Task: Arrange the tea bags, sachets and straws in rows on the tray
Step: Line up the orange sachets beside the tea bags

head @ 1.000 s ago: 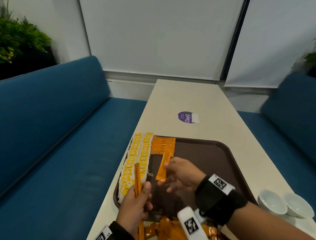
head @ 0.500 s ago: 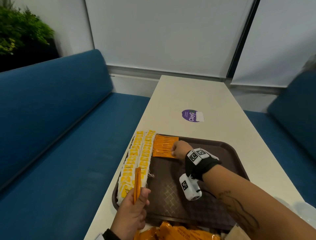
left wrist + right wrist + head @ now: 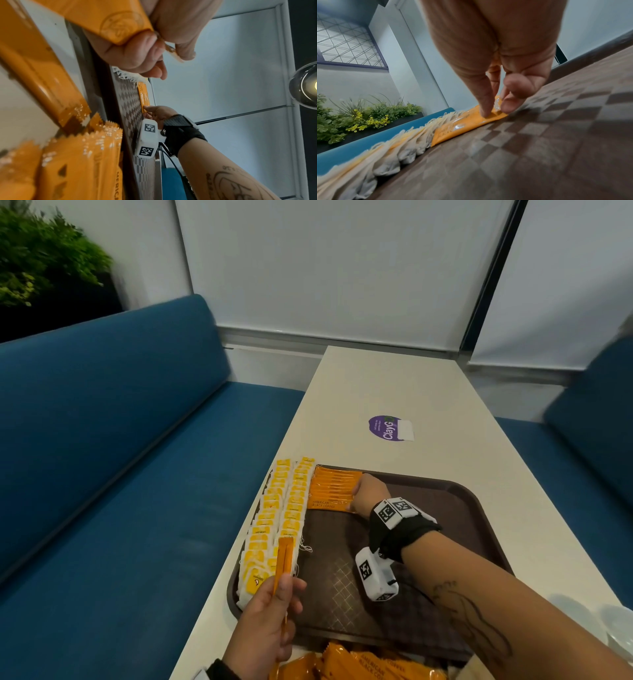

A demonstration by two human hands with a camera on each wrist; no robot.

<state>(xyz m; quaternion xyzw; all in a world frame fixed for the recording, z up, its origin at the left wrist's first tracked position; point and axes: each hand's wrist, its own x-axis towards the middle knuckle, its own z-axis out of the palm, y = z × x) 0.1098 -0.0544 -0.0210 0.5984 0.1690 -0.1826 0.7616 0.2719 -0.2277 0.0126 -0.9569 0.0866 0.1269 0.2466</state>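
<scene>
Orange foil coffee sachets lie in a loose heap (image 3: 359, 666) nearest you, off the near rim of the dark brown plastic tray (image 3: 479, 508), so plenty remains to be placed. Just above that heap your left hand (image 3: 270, 621) pinches a few slim orange sachets (image 3: 285, 556) upright between thumb and curled fingers, ready as the next supply; they stand over the near end of the two long rows of white-and-yellow tea bags (image 3: 281, 518) that run along the tray's left edge. Farther out, your right hand (image 3: 371, 496), which a second ago was carrying a single sachet over the tray's middle, has reached the far left corner and now rests its fingertips (image 3: 485, 112) on the end of the row of laid orange sachets (image 3: 334, 489), just beside the tea bags. The fingers are extended and pressing rather than gripping, so the sachet looks delivered and you seem to be squaring it against its neighbours. No straws show in any view. Beyond the tray, a purple round sticker (image 3: 385, 428) sits on the cream tabletop (image 3: 394, 385).
</scene>
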